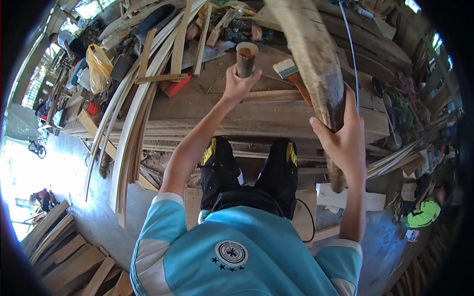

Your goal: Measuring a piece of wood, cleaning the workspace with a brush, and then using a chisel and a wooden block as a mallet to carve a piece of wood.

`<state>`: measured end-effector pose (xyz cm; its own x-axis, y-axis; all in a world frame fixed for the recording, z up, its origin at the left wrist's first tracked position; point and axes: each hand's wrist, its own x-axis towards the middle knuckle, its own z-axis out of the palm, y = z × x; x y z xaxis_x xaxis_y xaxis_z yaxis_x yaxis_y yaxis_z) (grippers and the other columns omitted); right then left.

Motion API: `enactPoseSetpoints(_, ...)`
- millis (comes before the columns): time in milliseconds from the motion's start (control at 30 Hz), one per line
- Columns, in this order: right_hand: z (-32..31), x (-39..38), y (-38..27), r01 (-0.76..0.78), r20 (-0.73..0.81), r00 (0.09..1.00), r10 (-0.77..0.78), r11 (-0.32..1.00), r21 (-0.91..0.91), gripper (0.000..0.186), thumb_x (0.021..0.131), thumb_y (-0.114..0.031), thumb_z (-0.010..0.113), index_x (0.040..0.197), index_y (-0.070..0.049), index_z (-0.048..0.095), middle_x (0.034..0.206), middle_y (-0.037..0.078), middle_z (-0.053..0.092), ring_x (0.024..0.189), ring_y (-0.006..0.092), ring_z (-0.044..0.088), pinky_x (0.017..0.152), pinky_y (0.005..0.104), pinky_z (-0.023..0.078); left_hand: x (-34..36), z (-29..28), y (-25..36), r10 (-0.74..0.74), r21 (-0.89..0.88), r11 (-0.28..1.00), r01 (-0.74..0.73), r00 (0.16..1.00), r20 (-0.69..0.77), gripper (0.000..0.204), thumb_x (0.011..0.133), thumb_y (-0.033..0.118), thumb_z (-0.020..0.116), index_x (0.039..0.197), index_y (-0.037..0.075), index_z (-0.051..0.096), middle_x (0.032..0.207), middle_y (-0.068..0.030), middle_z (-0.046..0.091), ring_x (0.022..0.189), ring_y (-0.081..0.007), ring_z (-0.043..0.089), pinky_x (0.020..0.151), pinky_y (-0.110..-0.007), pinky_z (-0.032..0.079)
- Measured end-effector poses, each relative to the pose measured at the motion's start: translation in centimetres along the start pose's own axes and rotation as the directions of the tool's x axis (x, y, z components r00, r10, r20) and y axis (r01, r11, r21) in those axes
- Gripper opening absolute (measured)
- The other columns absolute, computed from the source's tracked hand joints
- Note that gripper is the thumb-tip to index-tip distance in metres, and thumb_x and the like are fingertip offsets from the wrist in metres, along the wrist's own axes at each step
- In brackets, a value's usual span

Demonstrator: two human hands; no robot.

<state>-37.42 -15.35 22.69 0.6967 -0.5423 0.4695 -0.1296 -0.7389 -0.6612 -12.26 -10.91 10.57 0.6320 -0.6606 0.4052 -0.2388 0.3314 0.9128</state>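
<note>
My left hand [240,84] is closed round the lower part of a brown, cup-like cylinder [246,59] with a pale rim, held upright over the wooden planks. What is inside it is unclear, though reddish brown shows below the rim. On the other side, my right hand [345,135] grips a long, curved, weathered piece of wood [316,54] near its lower end; the wood runs up past the top of the view. Between my hands, a wide paintbrush [292,74] with pale bristles and a brown handle lies on the planks, partly behind the curved wood.
Stacked boards [212,118] lie before my knees. Long thin wood strips [140,103] cross them at the left, near a red tool [177,86]. A yellow plastic bag [98,66] hangs further left. A person in a bright green top [422,213] is at the right edge.
</note>
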Motion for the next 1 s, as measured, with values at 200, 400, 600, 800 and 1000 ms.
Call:
enactPoseSetpoints(200, 4.0, -4.6, 6.3, -0.236, 0.107, 0.967, 0.23, 0.971, 0.041, 0.067, 0.064, -0.012, 0.064, 0.12, 0.002, 0.03, 0.084, 0.026, 0.057, 0.078, 0.0401, 0.058, 0.071, 0.0408, 0.046, 0.0, 0.3, 0.1, 0.059, 0.072, 0.996, -0.061, 0.998, 0.02, 0.017, 0.071, 0.007, 0.062, 0.063, 0.007, 0.047, 0.054, 0.005, 0.045, 0.047, -0.0026, 0.038, 0.043, -0.021, 0.03)
enactPoseSetpoints(400, 9.9, -7.4, 9.0, -0.43, 0.305, 0.828, 0.471, 0.882, -0.192, 0.072, 0.064, -0.017, 0.061, 0.125, -0.002, 0.025, 0.085, 0.03, 0.056, 0.079, 0.0426, 0.055, 0.074, 0.0442, 0.045, -0.7, 3.1, -0.7, 0.067, 0.067, 0.995, -0.078, 0.986, 0.154, 0.014, 0.064, 0.008, 0.062, 0.074, -0.001, 0.057, 0.061, 0.0019, 0.052, 0.058, -0.005, 0.045, 0.051, -0.024, 0.039)
enactPoseSetpoints(600, 9.7, -7.3, 8.7, -0.51, 0.347, 0.76, 0.55, 0.835, -0.207, 0.075, 0.064, -0.014, 0.06, 0.127, -0.005, 0.021, 0.086, 0.03, 0.055, 0.084, 0.0428, 0.053, 0.074, 0.0463, 0.044, -1.7, 5.9, -3.2, 0.275, 0.296, 0.834, -0.465, 0.816, 0.508, 0.022, 0.054, 0.011, 0.063, 0.073, 0.002, 0.055, 0.058, -0.0118, 0.053, 0.053, -0.0242, 0.054, 0.05, -0.032, 0.041)
enactPoseSetpoints(800, 9.1, -7.6, 8.8, -0.475, 0.355, 0.791, 0.498, 0.866, -0.156, 0.071, 0.063, -0.013, 0.062, 0.125, -0.006, 0.027, 0.097, 0.025, 0.055, 0.091, 0.0386, 0.054, 0.076, 0.0403, 0.044, 1.2, 4.7, -2.9, 0.259, 0.097, 0.901, -0.422, 0.705, 0.66, 0.023, 0.054, 0.016, 0.064, 0.069, 0.004, 0.052, 0.056, -0.0127, 0.051, 0.053, -0.0304, 0.052, 0.048, -0.035, 0.04)
enactPoseSetpoints(1000, 9.4, -7.7, 9.0, -0.426, 0.362, 0.799, 0.479, 0.877, -0.221, 0.075, 0.063, -0.014, 0.061, 0.126, -0.008, 0.021, 0.086, 0.028, 0.056, 0.082, 0.0423, 0.055, 0.072, 0.0447, 0.046, 6.1, -0.3, -2.1, 0.303, 0.35, 0.526, -0.775, 0.556, 0.774, 0.023, 0.058, 0.017, 0.065, 0.074, 0.003, 0.055, 0.058, -0.0096, 0.055, 0.056, -0.0267, 0.054, 0.053, -0.034, 0.042)
